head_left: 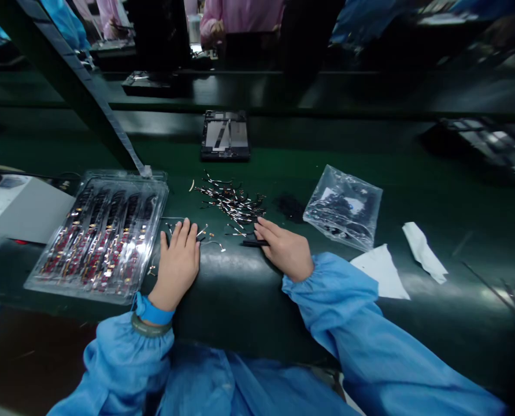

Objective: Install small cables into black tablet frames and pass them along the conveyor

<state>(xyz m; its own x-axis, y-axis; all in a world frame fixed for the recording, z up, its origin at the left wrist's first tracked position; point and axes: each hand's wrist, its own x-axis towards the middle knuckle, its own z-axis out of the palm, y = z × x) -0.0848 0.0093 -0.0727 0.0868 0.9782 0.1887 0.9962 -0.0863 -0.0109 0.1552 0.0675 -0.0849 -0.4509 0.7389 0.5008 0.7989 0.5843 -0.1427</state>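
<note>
Green counter (235, 294), viewed from my remote post through the head camera, with the heap of thin cable parts (233, 202) as landmark. The heap lies loose and tangled. On its near side a few cable pieces (239, 231) lie apart from it, together with a thin lead (216, 245) ending in a pale connector.

Left of the heap, the clear plastic tray (79, 290) carries long rows of dark, red and gold parts (105, 231). I judge the work to be partway: those rows are laid in order, while the heap remains unsorted. Whether the two hold the same kind of part, I cannot tell.

My left hand (179, 257) rests palm down to the near left of the heap, fingers extended and gripping nothing visible. My right hand (285, 248), at the heap's near right, has its fingers closed around a slim black tool (254, 243).

Right of the heap lie dark scraps (289, 207), then a transparent bag (344, 207) whose contents I cannot identify. Beyond the heap sits a flat black device (225, 136).

Hidden or unclear: anything beneath my left palm; the tool's far end, covered by my right hand; single parts within the tray, lost in glare. A co-worker's pink sleeve (209, 26), well beyond the heap, is cut off by the top edge.
</note>
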